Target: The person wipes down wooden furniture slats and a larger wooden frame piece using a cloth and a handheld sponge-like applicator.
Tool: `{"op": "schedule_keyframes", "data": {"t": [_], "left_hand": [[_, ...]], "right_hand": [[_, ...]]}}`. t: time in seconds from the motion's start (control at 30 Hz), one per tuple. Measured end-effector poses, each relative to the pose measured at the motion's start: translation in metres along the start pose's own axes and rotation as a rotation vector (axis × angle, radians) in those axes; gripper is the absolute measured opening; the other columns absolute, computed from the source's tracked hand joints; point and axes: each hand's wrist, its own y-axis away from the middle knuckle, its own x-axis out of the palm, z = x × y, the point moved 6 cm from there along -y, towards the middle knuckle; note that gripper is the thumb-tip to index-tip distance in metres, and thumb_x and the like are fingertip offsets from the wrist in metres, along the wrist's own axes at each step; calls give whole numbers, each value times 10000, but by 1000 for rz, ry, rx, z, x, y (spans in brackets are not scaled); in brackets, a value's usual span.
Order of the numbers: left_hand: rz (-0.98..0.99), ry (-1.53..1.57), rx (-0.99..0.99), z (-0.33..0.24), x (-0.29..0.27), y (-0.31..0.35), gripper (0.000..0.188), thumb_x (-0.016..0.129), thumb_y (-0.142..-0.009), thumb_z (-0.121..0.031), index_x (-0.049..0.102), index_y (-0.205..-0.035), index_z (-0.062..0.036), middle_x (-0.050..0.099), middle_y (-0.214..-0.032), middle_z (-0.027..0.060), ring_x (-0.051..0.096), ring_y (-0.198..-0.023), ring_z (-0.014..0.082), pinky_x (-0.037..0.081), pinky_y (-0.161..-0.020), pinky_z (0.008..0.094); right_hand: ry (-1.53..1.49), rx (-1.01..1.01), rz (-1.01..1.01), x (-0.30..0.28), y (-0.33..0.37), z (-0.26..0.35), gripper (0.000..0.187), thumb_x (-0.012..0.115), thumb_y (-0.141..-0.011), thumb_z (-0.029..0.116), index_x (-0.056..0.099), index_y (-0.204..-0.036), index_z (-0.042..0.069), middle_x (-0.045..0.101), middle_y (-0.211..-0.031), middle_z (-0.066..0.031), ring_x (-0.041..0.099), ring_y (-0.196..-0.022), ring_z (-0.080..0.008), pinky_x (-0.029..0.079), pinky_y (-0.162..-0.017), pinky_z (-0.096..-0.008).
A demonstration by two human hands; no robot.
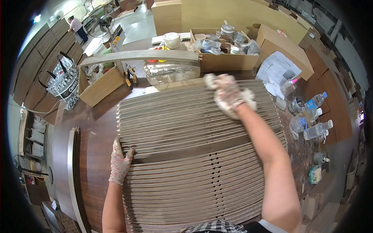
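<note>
A broad row of grey-brown wooden slats (175, 182) lies side by side in front of me, with a line of dark holes near the middle. My left hand (121, 161), in a floral-patterned glove, rests against the slats' left ends. Its thumb is spread from the stretched fingers, over the gap between the nearer and farther slats. My right hand (228, 91), gloved and stained, presses a white cloth (249, 99) on the far slats right of centre. Motion blurs that hand somewhat, and its fingers are partly hidden in the cloth.
Loose long strips (74, 174) lie on the brown table at left. Behind the slats are pliers (132, 75), a clear plastic container (171, 73) and an open cardboard box (229, 61) of jars. Plastic bottles (318, 130) line the right side. Another person (77, 29) stands far left.
</note>
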Motion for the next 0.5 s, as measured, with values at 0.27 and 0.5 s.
{"op": "schedule_keyframes", "data": {"t": [0.27, 0.5], "left_hand": [[-24, -109, -48, 13, -7, 11, 757, 697, -897, -243, 318, -1502, 9, 467, -1445, 239, 486, -1324, 359, 401, -1103, 414], [4, -82, 19, -3, 10, -9, 763, 688, -915, -296, 319, -1507, 13, 451, -1467, 242, 466, -1345, 363, 381, -1120, 410]], "right_hand": [[102, 733, 395, 11, 54, -90, 400, 521, -893, 243, 541, -1258, 82, 524, -1332, -140, 459, -1294, -298, 390, -1004, -507], [-162, 147, 202, 49, -45, 144, 357, 518, -795, 118, 649, -1123, 65, 615, -1103, -165, 557, -1098, -341, 430, -955, -495]]}}
